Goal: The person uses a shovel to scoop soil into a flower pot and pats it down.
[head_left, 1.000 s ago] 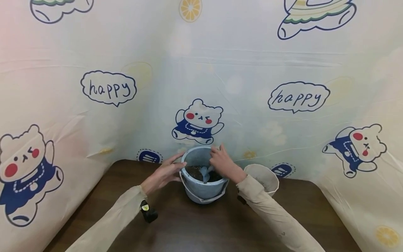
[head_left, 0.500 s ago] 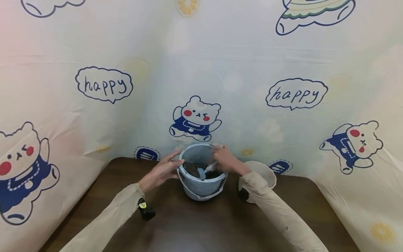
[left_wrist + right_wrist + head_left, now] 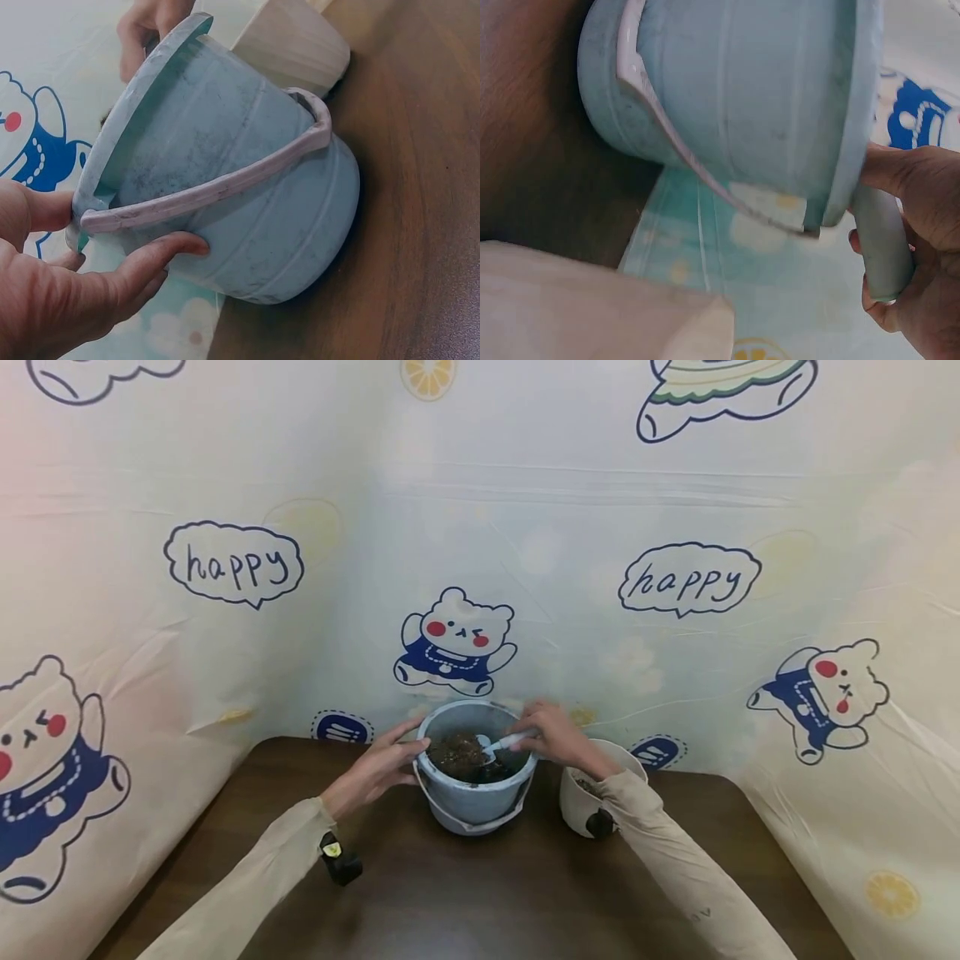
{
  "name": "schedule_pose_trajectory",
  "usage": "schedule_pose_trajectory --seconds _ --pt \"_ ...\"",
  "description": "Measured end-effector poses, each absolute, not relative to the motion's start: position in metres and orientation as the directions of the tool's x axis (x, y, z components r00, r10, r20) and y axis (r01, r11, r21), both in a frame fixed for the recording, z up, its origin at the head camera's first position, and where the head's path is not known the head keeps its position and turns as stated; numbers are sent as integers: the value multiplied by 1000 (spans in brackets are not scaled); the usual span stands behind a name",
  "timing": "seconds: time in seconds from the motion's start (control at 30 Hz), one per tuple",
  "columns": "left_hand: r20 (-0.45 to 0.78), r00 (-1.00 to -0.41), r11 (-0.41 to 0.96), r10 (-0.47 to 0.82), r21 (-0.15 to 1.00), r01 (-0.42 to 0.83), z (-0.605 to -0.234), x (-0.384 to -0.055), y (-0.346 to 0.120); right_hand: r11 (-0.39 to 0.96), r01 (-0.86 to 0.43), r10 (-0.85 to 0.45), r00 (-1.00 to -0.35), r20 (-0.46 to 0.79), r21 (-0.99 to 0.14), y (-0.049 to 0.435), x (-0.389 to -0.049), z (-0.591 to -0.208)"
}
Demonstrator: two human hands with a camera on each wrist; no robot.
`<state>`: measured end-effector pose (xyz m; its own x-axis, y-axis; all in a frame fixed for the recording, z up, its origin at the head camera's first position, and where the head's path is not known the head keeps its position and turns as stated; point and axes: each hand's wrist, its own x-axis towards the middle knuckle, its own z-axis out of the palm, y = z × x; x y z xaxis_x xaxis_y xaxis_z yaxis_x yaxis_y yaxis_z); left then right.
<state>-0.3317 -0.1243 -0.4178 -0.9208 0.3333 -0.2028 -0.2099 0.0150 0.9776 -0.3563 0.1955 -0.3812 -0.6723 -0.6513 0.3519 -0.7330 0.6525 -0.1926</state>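
A light blue bucket (image 3: 472, 806) with dark brown soil (image 3: 456, 757) inside stands upright near the table's back edge. My left hand (image 3: 375, 772) grips its left side; in the left wrist view the thumb and fingers (image 3: 161, 251) are at the rim and wall beside the end of the pale bail handle (image 3: 217, 191). Over the bucket's right rim, my right hand (image 3: 557, 737) holds a small blue trowel (image 3: 491, 747), its blade down at the soil. The right wrist view shows the fingers curled round the trowel's thick handle (image 3: 883, 244); the bucket hides the blade there.
A cream faceted pot (image 3: 576, 806) with some soil in it stands right of the bucket, partly behind my right forearm. Behind the brown wooden table (image 3: 450, 893) hangs a printed cloth (image 3: 540, 593) with bears, close to the bucket.
My right hand has moved right and tipped the trowel flatter across the bucket, its blade pointing left in the soil. The left hand keeps its hold. The head view has shifted slightly.
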Motion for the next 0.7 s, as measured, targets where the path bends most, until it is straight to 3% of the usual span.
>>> schedule_pose_trajectory --seconds 0.27,0.7 --pt "-212 -919 1 333 974 -225 -420 -333 -123 637 -729 -602 -674 428 -252 217 -354 -378" --pt "-200 -921 -24 336 975 -221 -420 -330 -123 634 -700 -565 -710 421 -328 259 -342 -362"
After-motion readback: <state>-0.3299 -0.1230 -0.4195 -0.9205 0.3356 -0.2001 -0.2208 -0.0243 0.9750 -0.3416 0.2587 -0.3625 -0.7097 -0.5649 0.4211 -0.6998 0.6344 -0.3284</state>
